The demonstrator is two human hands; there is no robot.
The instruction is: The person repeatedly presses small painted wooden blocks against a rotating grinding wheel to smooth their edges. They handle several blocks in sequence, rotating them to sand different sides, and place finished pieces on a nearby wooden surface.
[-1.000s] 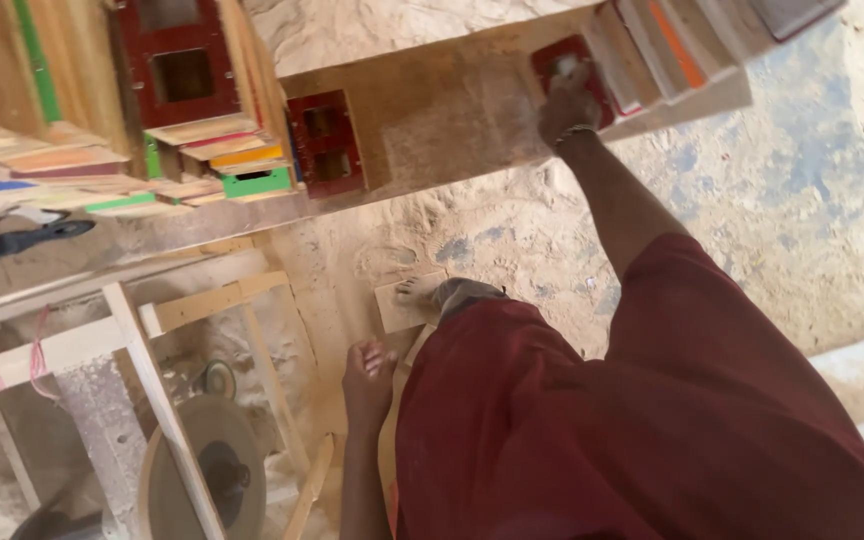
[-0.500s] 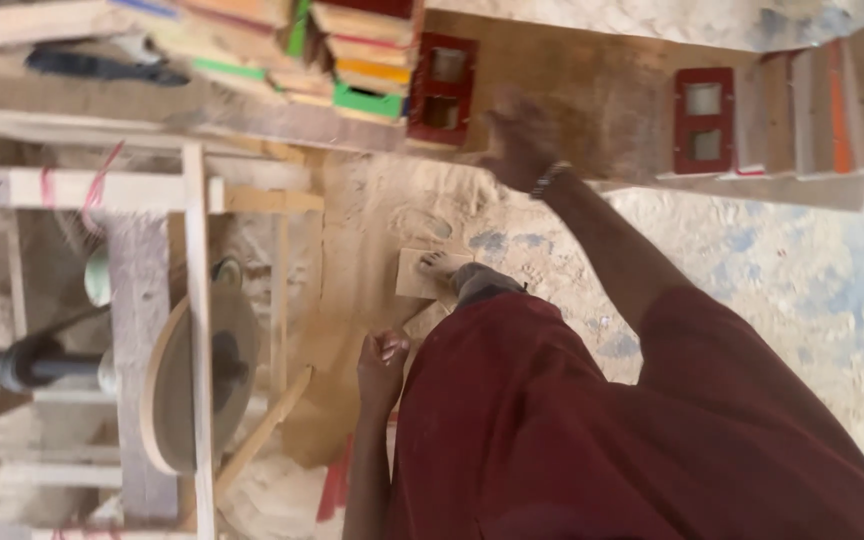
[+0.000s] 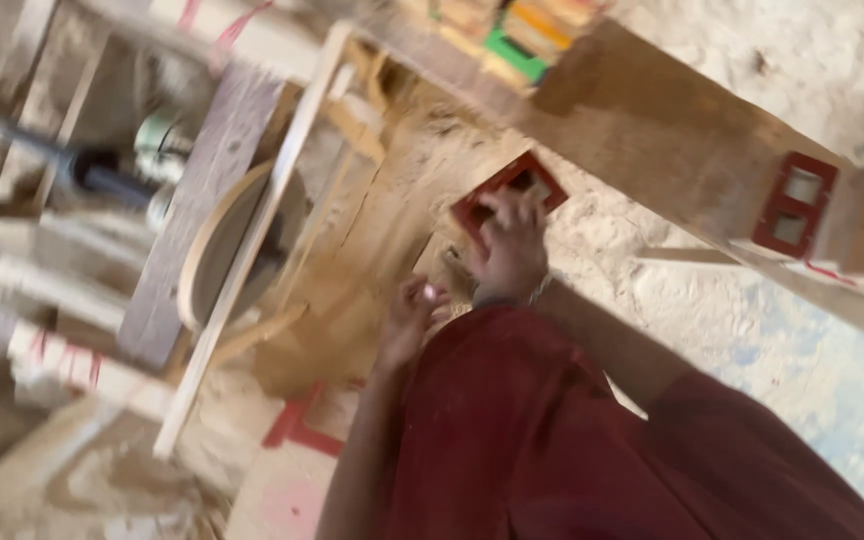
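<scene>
Surface [image 3: 672, 150]: long wooden plank running diagonally from top centre down to the right edge, dusted with sawdust. Sandy, sawdust-covered floor [image 3: 712, 300] under and around it. Left side: a rough timber frame [image 3: 242, 240] with a round disc [image 3: 217, 250] and a dark shaft [image 3: 102, 175] set in it, all motion-blurred. A stack of coloured blocks [image 3: 512, 35] sits at the top end of the surface, green and orange edges showing. A second red frame [image 3: 792, 205] lies flat on the surface toward the right, two square openings, long axis across the plank. Right hand [image 3: 507, 245] grips the red frame [image 3: 507, 195] from below, fingers [image 3: 517, 215] clenched over its near edge; this frame is off the surface, just beside its lower edge, held above the floor. Two openings visible in it, partly hidden by the fingers. Its long axis runs lower-left to upper-right, far end pointing toward the plank. Left hand [image 3: 412, 310] hangs just left of the right wrist, fingers loosely curled, holding nothing I can see; something pale at a fingertip, too blurred to tell what. Dark red garment [image 3: 552, 440] fills the lower middle.
</scene>
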